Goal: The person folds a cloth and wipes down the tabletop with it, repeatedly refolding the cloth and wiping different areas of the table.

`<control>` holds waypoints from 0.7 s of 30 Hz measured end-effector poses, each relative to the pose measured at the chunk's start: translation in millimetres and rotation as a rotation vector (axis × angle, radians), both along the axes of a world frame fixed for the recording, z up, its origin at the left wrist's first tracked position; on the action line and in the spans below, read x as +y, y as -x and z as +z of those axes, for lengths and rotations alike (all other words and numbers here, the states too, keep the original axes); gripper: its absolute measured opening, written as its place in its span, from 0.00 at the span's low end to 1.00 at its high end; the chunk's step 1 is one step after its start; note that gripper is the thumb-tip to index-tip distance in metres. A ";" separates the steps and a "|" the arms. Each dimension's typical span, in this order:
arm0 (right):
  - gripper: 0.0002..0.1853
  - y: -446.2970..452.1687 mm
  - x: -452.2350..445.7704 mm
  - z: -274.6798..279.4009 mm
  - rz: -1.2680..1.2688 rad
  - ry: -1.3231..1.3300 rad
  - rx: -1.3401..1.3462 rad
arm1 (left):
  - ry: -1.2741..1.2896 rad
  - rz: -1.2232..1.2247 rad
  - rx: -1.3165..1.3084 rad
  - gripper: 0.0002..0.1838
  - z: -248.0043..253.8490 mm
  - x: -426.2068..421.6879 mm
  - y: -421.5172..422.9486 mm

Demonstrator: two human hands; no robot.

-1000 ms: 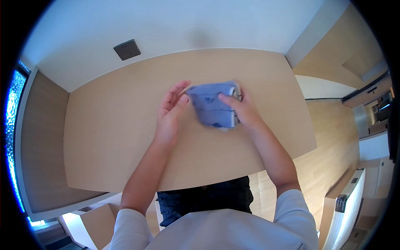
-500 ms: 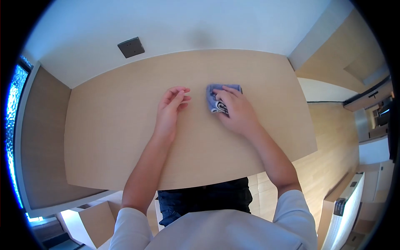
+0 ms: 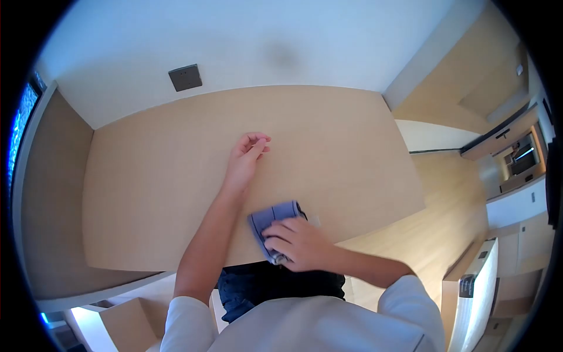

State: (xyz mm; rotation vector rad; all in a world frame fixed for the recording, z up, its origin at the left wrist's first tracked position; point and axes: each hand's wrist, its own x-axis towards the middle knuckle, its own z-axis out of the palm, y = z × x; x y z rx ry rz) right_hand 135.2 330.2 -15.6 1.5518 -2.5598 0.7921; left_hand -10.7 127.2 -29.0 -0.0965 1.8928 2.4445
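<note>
A folded blue-grey cloth with dark lines and a rolled pale edge is near the table's front edge. My right hand lies over its right side, fingers curled onto the fabric and gripping it. Farther back, my left hand rests on its side above the wooden table, away from the cloth. Its fingers are bent, with small gaps between them, and nothing shows in it.
A dark socket plate is on the wall behind the table. A brown side panel borders the left. On the right are wooden flooring and a white mattress-like object.
My right hand has brought the cloth from the table's middle toward my body at the front edge. My left hand has stayed nearly in place. The view has shifted slightly.
</note>
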 end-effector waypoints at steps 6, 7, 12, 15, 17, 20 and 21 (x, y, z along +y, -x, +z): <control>0.38 -44.2 14.1 0.7 -0.173 -0.004 0.092 | -0.045 -0.007 -0.014 0.08 -4.5 1.8 -0.4; 0.38 -44.7 18.3 -1.8 -0.195 -0.011 0.111 | -0.047 -0.007 -0.014 0.08 -2.6 2.4 0.7; 0.38 -43.0 80.1 -11.2 -0.450 -0.134 0.136 | -0.044 -0.025 -0.006 0.08 -8.2 2.7 2.1; 0.38 -40.6 149.1 -13.3 -0.727 -0.121 0.147 | -0.010 -0.010 -0.008 0.09 -3.4 4.4 -0.6; 0.36 -41.6 195.8 -14.7 -0.939 -0.090 0.099 | 0.001 -0.002 -0.002 0.08 -1.1 5.9 -2.4; 0.34 -37.3 268.7 -32.3 -1.115 -0.112 0.144 | -0.012 -0.022 0.033 0.07 -7.2 5.5 -1.5; 0.34 -33.1 281.6 -32.9 -1.151 -0.117 0.142 | -0.013 -0.031 0.049 0.07 -11.7 5.3 0.2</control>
